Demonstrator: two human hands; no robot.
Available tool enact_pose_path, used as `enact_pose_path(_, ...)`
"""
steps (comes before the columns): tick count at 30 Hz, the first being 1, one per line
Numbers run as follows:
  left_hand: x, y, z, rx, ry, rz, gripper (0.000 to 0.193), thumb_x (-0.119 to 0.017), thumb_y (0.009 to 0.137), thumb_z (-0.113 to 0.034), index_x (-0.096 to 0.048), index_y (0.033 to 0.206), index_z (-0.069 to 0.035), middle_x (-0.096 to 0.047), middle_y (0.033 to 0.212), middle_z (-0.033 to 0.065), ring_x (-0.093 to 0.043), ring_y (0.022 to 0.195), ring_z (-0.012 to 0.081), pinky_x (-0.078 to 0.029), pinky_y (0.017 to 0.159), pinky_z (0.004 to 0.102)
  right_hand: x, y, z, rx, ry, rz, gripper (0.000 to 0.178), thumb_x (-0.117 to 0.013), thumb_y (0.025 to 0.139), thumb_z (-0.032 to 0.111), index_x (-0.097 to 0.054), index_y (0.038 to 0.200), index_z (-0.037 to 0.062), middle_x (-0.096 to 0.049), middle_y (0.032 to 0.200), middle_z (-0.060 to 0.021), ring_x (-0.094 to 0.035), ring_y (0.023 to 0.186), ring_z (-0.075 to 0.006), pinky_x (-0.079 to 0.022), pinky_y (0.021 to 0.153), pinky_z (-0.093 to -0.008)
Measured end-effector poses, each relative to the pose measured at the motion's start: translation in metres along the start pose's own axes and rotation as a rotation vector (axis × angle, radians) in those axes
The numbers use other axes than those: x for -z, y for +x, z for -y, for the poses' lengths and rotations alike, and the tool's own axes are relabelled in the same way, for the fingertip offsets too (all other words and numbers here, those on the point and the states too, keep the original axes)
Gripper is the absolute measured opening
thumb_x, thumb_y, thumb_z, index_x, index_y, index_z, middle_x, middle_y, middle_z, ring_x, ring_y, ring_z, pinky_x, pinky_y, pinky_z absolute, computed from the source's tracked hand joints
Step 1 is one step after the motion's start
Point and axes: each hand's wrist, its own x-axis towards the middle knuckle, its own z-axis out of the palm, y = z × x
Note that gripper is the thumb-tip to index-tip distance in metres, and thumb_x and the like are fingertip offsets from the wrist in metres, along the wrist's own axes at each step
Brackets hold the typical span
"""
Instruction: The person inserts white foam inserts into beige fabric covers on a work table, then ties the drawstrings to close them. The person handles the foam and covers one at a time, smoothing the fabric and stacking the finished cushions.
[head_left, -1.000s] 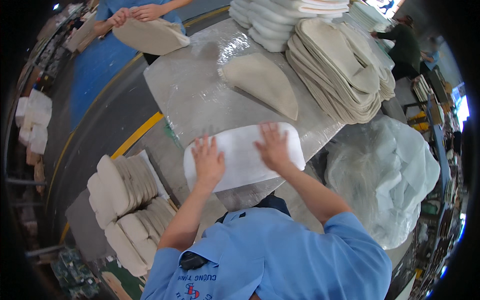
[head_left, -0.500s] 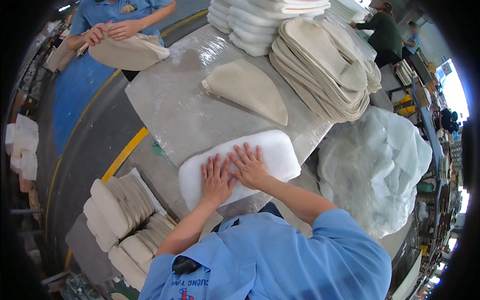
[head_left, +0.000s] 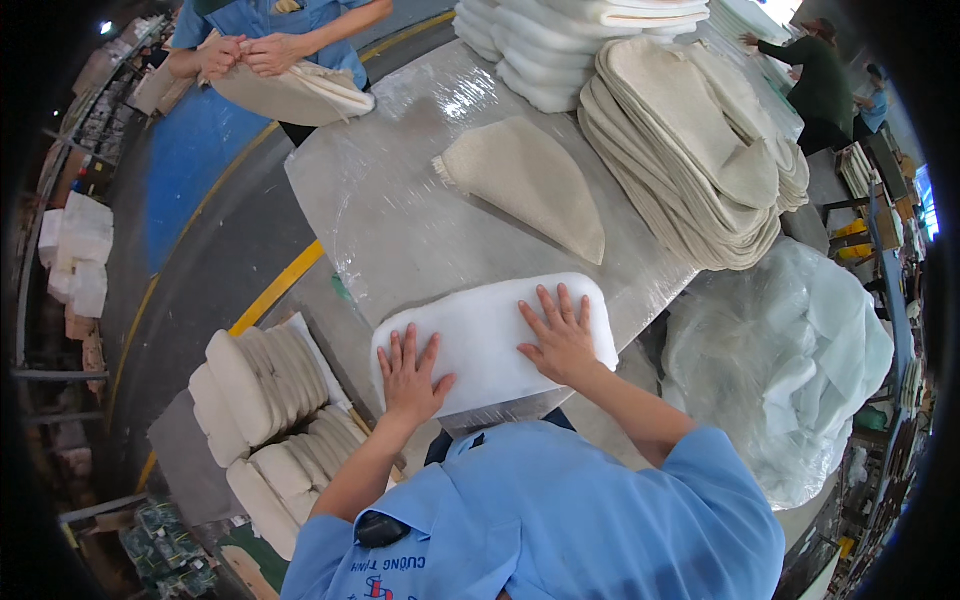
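A white, rounded-end pad of soft wadding lies flat at the near edge of the table. My left hand rests on its left end, fingers spread, palm down. On its right part lies my right hand, also flat with the fingers apart. Neither hand grips anything. Just beyond the pad, a beige fabric cover with one frayed end lies on the table. Farther right stands a tall pile of beige oval covers.
The grey table has a plastic-wrapped top. White pads are stacked at the back. A clear plastic bag of white material stands right; filled beige pads sit lower left. A co-worker holds a beige cover across the table.
My hands have moved apart, from close together near the pad's middle toward its two ends. The whole view has shifted slightly. The co-worker's cover has tilted a little.
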Motion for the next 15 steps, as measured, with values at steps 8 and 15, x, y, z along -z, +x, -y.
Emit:
enact_pose_path(8, -0.012, -0.011, 0.03, 0.578, -0.754, -0.243, 0.069, -0.05, 0.111, -0.036, -0.028, 0.166, 0.0, -0.039, 0.166, 0.026, -0.041, 0.151, 0.0407, -0.033, 0.124, 0.0428, -0.005, -0.008, -0.041, -0.268, 0.206, -0.137, 0.074, -0.059, 0.105, 0.046, -0.03, 0.169, 0.0199, -0.02, 0.175, -0.0208, -0.019, 0.161, -0.047, -0.019, 0.124, -0.0704)
enact_pose_path(15, 0.008, -0.008, 0.069, 0.939, -1.201, -0.222, 0.066, -0.041, 0.113, -0.05, -0.043, 0.158, -0.002, -0.059, 0.147, 0.0193, -0.059, 0.132, 0.0323, -0.046, 0.112, 0.0398, -0.003, 0.013, -0.113, -0.577, 0.933, -0.238, 0.073, -0.049, 0.109, 0.058, -0.042, 0.161, 0.0077, -0.048, 0.159, -0.024, -0.046, 0.148, -0.0365, -0.036, 0.122, -0.0445)
